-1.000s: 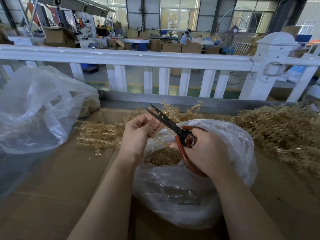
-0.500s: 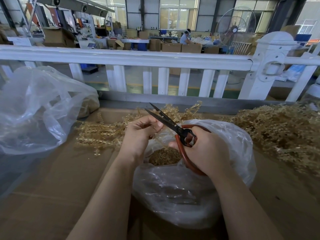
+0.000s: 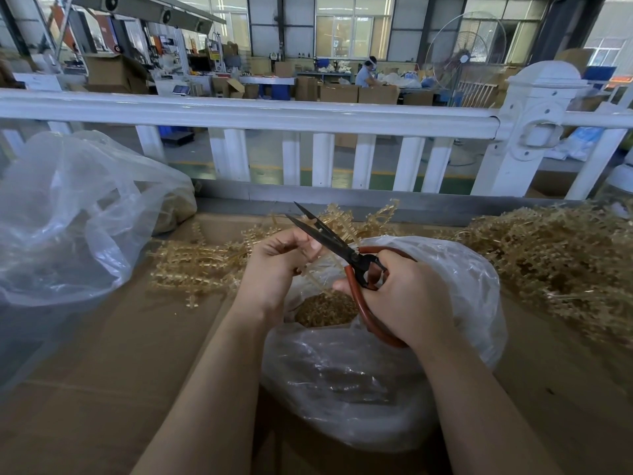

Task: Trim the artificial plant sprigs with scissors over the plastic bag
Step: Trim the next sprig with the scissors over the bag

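Left hand (image 3: pixel 274 265) pinches a sprig (image 3: pixel 317 275) beside the parted scissors (image 3: pixel 329 240) gripped by right hand (image 3: pixel 407 296); fingertips risk a nick.

open scissors (image 3: pixel 329 238) over clear bag (image 3: pixel 462 286)

Both forearms reaching forward, bare, angled toward each other. Left hand (image 3: pixel 274 265) curled, fingertips pinching a thin sprig (image 3: pixel 317 279). Right hand (image 3: pixel 407 296) knuckles up, fingers wrapped through the handles of the scissors (image 3: pixel 346 255), blades parted.
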A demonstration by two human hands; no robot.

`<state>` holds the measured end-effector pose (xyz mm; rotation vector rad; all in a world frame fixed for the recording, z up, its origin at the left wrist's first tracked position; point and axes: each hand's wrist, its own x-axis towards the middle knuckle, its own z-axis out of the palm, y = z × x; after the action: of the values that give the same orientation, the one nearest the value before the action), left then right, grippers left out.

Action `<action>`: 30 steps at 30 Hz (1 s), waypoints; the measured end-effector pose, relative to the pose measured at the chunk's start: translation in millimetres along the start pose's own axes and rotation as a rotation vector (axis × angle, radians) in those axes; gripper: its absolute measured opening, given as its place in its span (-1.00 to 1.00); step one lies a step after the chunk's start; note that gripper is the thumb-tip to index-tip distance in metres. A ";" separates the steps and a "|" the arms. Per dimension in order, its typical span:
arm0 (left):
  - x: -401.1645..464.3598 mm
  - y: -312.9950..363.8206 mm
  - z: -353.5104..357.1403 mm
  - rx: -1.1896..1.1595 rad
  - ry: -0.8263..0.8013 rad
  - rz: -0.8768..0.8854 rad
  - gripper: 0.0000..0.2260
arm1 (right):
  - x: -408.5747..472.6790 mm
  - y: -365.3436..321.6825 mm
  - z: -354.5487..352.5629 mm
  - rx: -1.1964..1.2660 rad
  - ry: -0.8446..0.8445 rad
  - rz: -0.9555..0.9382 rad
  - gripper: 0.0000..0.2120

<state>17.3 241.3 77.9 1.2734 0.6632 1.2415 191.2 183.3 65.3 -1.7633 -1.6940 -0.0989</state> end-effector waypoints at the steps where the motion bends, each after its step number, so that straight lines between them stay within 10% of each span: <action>1: 0.0 0.0 0.2 0.002 -0.003 0.001 -0.88 | 0.2 0.4 0.2 0.001 -0.002 -0.002 -0.26; 30: -1.5 6.2 5.5 -0.132 0.048 -0.171 -0.80 | 0.0 3.1 3.2 -0.012 -0.036 0.014 -0.19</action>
<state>20.0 237.0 84.7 1.0589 0.6978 1.1584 192.8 185.2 61.6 -1.7960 -1.7094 -0.0719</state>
